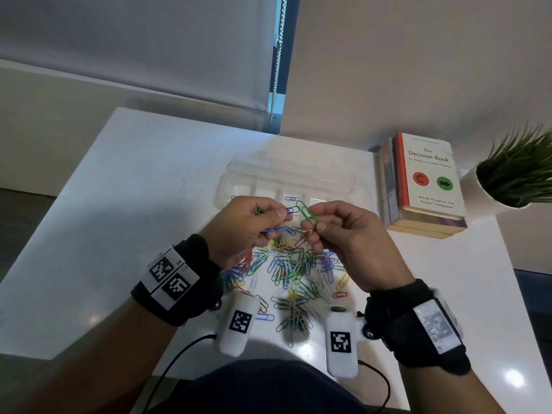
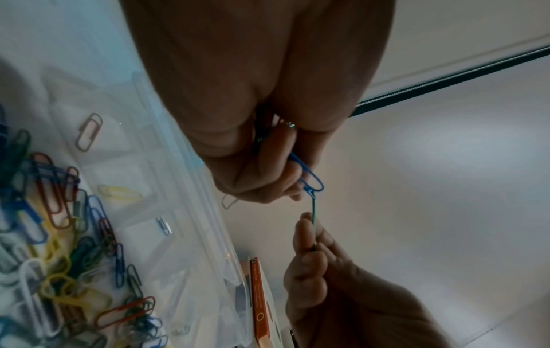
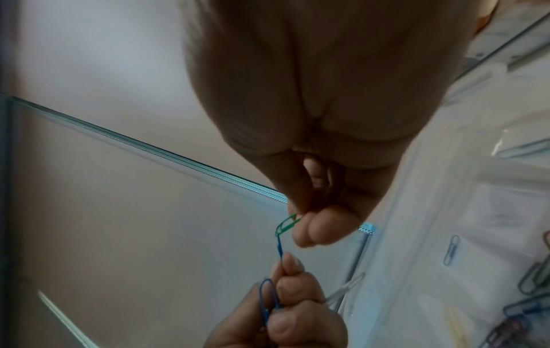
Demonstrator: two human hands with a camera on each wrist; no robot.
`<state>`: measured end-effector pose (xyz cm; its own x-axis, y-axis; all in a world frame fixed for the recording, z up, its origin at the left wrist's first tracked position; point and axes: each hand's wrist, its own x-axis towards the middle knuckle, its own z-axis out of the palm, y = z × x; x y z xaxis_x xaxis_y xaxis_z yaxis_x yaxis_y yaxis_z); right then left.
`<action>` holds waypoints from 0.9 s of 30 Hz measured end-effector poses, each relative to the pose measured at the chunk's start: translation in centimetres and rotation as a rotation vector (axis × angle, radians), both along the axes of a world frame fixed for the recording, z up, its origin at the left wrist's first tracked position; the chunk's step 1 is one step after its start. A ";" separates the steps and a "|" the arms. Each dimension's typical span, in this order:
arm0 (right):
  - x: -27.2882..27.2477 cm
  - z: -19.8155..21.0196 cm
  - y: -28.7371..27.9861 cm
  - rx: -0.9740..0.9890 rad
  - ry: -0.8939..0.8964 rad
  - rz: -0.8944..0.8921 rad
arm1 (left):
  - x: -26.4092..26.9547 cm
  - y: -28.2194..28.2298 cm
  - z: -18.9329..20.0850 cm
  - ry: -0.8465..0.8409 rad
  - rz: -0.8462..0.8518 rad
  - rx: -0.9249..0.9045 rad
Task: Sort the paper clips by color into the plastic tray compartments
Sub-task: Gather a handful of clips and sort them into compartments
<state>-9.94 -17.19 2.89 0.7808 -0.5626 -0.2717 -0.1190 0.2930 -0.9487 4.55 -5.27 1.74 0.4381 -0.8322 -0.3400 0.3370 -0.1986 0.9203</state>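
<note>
On the white table [image 1: 143, 180], a clear plastic tray [image 1: 286, 177] is lying beyond a pile of mixed paper clips [image 1: 292, 273], above which the left hand [image 1: 245, 225] is pinching a blue clip [image 1: 291, 210] hooked to a green clip [image 1: 306, 213] that the right hand [image 1: 346, 237] is pinching.

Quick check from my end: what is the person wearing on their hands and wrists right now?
Both hands are bare. The left wrist carries a black fabric band with a white plate of two black-and-white square markers. The right wrist has a matching black band with a blurred white plate. A white marker-tagged pod hangs under each wrist, trailing a black cable.
</note>
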 end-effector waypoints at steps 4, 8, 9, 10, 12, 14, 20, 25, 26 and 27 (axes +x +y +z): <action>0.3 -0.2 0.4 0.016 -0.051 -0.099 | -0.1 0.0 -0.1 0.041 -0.017 0.039; 0.6 -0.2 0.6 0.030 -0.080 -0.167 | -0.2 -0.1 -0.2 0.068 -0.012 0.053; 0.7 -0.2 0.7 0.040 -0.086 -0.176 | -0.2 -0.1 -0.2 0.074 -0.018 0.054; 0.8 -0.2 0.8 0.048 -0.090 -0.188 | -0.3 -0.1 -0.2 0.081 -0.026 0.057; 1.0 -0.2 1.0 0.051 -0.096 -0.216 | -0.4 -0.2 -0.3 0.097 -0.042 0.064; 1.2 -0.4 1.0 0.043 -0.099 -0.246 | -0.7 -0.4 -0.3 0.120 -0.040 0.080; 1.6 -0.4 0.5 -0.057 -0.077 -0.248 | -0.8 -0.6 -0.6 0.132 -0.021 0.101; 0.6 -0.7 -0.9 0.019 -0.034 -0.155 | -0.2 -0.2 -1.0 -0.007 0.041 0.094; 0.4 -0.8 -0.9 0.012 0.009 -0.088 | -0.1 -0.3 -1.2 -0.041 0.068 0.099; 0.3 -0.9 -0.9 -0.004 0.054 -0.020 | -0.1 -0.4 -1.3 -0.079 0.092 0.104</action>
